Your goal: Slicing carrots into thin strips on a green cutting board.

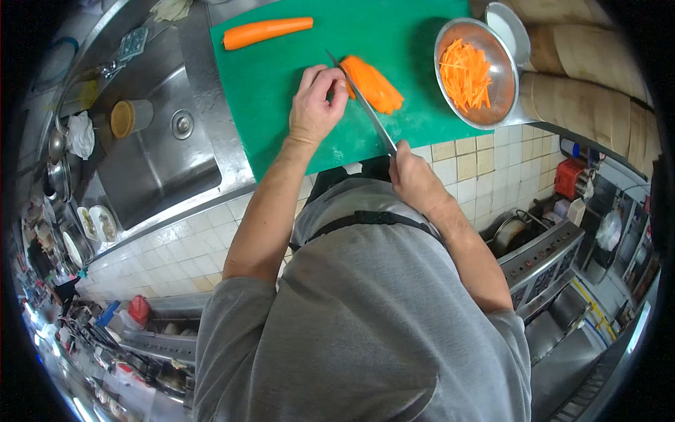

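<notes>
A kitchen knife (369, 109) is gripped by its handle in my right hand (418, 176), its blade slanting up and left over the green cutting board (274, 126). Thin slices of carrot (372, 87) lie fanned in a pile just right of the blade. My left hand (319, 103) is left of the blade, fingers bent, fingertips at a bit of carrot beside the knife; whether they grip it cannot be told. A whole peeled carrot (268, 32) rests near the board's upper left. At the right, a metal colander (503, 79) holds carrot strips (464, 76).
Left of the board is a steel sink (153, 169) with a plastic tub (132, 117) lying in it. A white bowl (503, 29) stands behind the colander, near brown wrapped bundles (575, 105). Small trays (97, 224) sit at the sink's edge. A stove (543, 256) stands lower right.
</notes>
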The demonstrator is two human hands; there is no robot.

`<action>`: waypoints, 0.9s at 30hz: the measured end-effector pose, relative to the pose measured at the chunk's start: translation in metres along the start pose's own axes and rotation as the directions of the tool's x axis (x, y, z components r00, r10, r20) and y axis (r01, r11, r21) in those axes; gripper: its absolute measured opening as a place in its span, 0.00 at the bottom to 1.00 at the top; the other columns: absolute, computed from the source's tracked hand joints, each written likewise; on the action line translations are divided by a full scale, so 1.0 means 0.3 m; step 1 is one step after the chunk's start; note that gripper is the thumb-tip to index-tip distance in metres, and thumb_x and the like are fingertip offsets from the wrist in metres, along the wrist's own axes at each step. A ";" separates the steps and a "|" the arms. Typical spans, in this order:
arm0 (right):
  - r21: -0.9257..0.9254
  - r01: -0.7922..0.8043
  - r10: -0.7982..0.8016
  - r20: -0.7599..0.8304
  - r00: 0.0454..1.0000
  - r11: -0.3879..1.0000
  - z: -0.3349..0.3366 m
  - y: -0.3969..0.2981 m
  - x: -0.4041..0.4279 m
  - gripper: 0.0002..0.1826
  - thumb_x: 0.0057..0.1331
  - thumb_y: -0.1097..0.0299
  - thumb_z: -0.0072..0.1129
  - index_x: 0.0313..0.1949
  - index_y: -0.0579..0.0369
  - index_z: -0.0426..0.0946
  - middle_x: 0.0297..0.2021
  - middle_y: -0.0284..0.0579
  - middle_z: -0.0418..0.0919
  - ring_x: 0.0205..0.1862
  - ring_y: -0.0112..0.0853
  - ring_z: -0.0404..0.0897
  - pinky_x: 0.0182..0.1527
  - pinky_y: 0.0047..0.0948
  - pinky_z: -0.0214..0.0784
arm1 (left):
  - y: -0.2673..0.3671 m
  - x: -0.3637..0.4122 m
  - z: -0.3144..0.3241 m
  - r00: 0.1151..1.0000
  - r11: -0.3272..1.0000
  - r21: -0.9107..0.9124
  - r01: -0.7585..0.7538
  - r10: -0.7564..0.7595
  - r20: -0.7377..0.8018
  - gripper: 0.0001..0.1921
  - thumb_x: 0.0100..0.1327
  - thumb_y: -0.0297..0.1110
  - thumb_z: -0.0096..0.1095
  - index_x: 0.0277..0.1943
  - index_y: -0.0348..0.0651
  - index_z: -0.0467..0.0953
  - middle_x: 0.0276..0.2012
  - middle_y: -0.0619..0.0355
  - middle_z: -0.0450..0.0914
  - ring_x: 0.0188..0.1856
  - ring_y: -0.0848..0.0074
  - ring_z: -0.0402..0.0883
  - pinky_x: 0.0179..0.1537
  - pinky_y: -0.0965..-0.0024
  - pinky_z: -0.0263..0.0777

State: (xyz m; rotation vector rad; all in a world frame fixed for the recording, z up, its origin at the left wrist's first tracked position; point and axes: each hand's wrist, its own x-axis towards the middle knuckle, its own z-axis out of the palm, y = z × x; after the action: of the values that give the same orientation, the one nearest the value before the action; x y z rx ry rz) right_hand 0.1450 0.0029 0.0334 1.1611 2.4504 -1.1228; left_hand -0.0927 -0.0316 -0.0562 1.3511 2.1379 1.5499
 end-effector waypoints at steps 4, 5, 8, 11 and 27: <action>-0.021 0.028 -0.027 0.021 0.999 0.999 0.062 0.056 0.113 0.10 0.73 0.77 0.54 0.45 0.70 0.63 0.28 0.78 0.80 0.37 0.71 0.82 0.39 0.63 0.74 | 0.002 0.005 0.003 1.000 1.000 -0.010 -0.025 0.025 0.010 0.07 0.69 0.31 0.67 0.48 0.46 0.83 0.49 0.49 0.82 0.41 0.60 0.87 0.42 0.61 0.84; -0.021 0.030 -0.030 0.014 0.999 0.999 0.059 0.061 0.120 0.10 0.73 0.77 0.54 0.45 0.70 0.63 0.28 0.78 0.80 0.37 0.71 0.82 0.39 0.63 0.74 | 0.009 0.003 0.006 1.000 0.999 -0.035 -0.002 0.003 0.017 0.07 0.69 0.28 0.68 0.48 0.43 0.82 0.47 0.50 0.82 0.38 0.66 0.86 0.41 0.65 0.83; 0.049 0.034 -0.033 -0.003 0.999 0.998 0.052 0.051 0.096 0.10 0.72 0.77 0.54 0.46 0.70 0.64 0.29 0.78 0.79 0.37 0.70 0.82 0.40 0.63 0.74 | 0.011 -0.010 0.001 0.999 0.995 -0.087 0.041 -0.041 0.003 0.08 0.68 0.25 0.69 0.49 0.39 0.82 0.45 0.52 0.82 0.35 0.72 0.85 0.39 0.69 0.82; 0.031 0.030 -0.030 -0.005 1.000 0.999 0.050 0.053 0.103 0.11 0.72 0.76 0.53 0.46 0.70 0.64 0.29 0.78 0.79 0.37 0.70 0.82 0.40 0.63 0.74 | 0.010 0.010 0.004 0.999 0.991 -0.123 0.049 -0.051 -0.016 0.09 0.67 0.25 0.69 0.49 0.40 0.81 0.42 0.53 0.81 0.34 0.72 0.85 0.37 0.68 0.81; -0.002 0.037 -0.036 -0.159 0.987 0.999 -0.049 -0.009 -0.036 0.10 0.77 0.69 0.52 0.46 0.62 0.63 0.28 0.76 0.80 0.34 0.72 0.82 0.38 0.68 0.74 | -0.008 0.011 0.010 0.994 0.980 -0.173 0.103 -0.107 -0.016 0.11 0.65 0.24 0.69 0.50 0.40 0.80 0.41 0.54 0.80 0.34 0.71 0.84 0.35 0.68 0.81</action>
State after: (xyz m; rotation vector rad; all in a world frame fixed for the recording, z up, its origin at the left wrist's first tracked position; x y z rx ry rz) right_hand 0.1521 0.0061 0.0501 1.2563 2.5996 -1.0803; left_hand -0.0942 -0.0272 -0.0583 1.1512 2.0008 1.6734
